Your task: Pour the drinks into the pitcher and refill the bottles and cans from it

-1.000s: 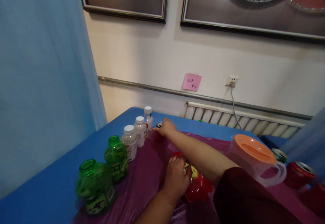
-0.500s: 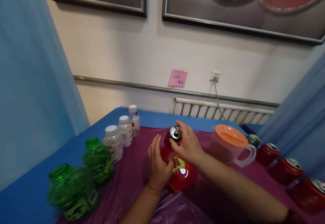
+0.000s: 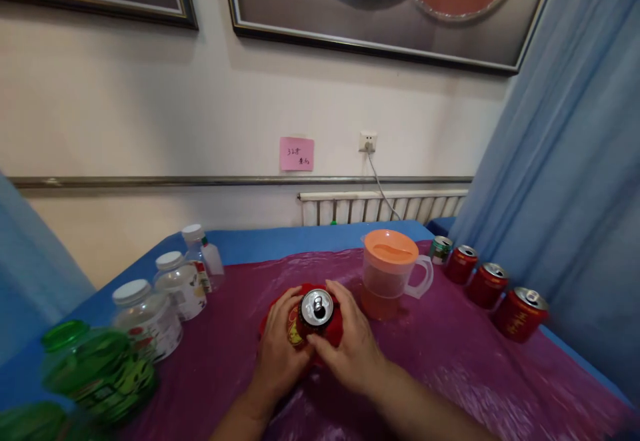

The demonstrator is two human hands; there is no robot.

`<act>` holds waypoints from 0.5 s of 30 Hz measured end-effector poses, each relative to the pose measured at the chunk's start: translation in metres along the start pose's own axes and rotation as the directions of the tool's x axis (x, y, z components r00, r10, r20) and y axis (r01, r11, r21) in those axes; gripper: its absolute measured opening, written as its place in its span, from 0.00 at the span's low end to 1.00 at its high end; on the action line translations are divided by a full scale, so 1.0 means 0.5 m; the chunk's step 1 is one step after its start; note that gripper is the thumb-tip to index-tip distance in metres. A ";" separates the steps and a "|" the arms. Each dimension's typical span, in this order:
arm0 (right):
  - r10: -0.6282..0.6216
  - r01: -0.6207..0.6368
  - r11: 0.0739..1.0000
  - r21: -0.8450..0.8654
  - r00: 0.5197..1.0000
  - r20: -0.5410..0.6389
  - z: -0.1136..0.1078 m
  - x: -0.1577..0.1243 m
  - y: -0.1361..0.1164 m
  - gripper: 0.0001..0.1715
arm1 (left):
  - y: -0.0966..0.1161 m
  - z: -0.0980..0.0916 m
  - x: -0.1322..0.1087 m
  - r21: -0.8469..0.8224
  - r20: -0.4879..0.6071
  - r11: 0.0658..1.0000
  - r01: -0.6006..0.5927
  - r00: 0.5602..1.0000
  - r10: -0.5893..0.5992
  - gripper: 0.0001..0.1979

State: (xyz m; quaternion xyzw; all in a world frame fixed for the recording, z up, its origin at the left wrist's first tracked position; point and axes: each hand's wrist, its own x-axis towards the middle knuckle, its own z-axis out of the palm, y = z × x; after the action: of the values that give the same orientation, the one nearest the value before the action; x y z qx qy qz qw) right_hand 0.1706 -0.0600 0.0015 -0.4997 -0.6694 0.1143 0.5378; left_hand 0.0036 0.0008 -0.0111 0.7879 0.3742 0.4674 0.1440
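Two-handed hold on an open drink can [image 3: 317,307]. The can stands nearly upright between the fingers, mouth uppermost, above a red dish with a yellow emblem [image 3: 293,333]; whether its base meets the dish is hidden. The right hand [image 3: 356,334] grasps the can, its thumb at the near side and its fingers curving behind. The left hand [image 3: 283,336] is cupped opposite; whether its fingers press on the can or only flank it cannot be told. The paired arrangement probably serves to steady the can from both sides and hold its opening level.

Just beyond the right fingers stands a lidded pitcher [image 3: 387,281] holding some liquid. Its orange lid presumably guards against spills, and its handle points rightward, away from the hands, where it seems easy to grip. Farther to the right of the fingers, a green can [image 3: 440,249] and three red cans [image 3: 487,285] form a slanting row, apparently set aside in order.

Left of the fingers, a clear bottle [image 3: 204,256], two white-capped jars [image 3: 181,284] and green bottles [image 3: 97,371] form a second row, perhaps sorted by kind. Beneath the hands, a purple plastic sheet [image 3: 230,334] overlies the blue worktop [image 3: 260,242], likely as protection against wetting.
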 end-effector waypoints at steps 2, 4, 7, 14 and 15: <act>0.076 -0.076 0.997 0.034 0.997 -0.020 0.011 -0.010 0.001 0.50 | 0.003 -0.001 -0.001 -0.036 0.010 0.996 0.082 0.997 -0.082 0.33; 0.097 -0.096 0.994 0.056 0.995 -0.015 0.019 -0.017 0.004 0.51 | 0.004 -0.001 -0.001 -0.042 0.033 0.990 0.133 0.991 -0.132 0.34; 0.069 -0.068 0.996 0.059 0.997 -0.020 0.020 -0.020 0.007 0.46 | 0.003 -0.003 0.003 -0.039 0.079 0.999 0.038 0.996 -0.034 0.31; 0.089 -0.091 0.994 0.059 0.995 0.036 -0.013 -0.014 0.000 0.41 | 0.016 -0.017 -0.001 -0.047 0.198 0.998 -0.048 0.979 0.056 0.31; 0.093 -0.096 0.994 0.056 0.994 0.048 -0.017 -0.016 -0.001 0.42 | 0.017 -0.017 -0.003 -0.043 0.203 0.999 -0.031 0.978 0.039 0.31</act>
State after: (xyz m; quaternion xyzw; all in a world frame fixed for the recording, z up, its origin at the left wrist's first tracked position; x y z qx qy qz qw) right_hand 0.1770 -0.0700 0.0003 -0.5121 -0.6536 0.1704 0.5306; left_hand 0.0000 -0.0071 -0.0026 0.8351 0.3342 0.3939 0.1890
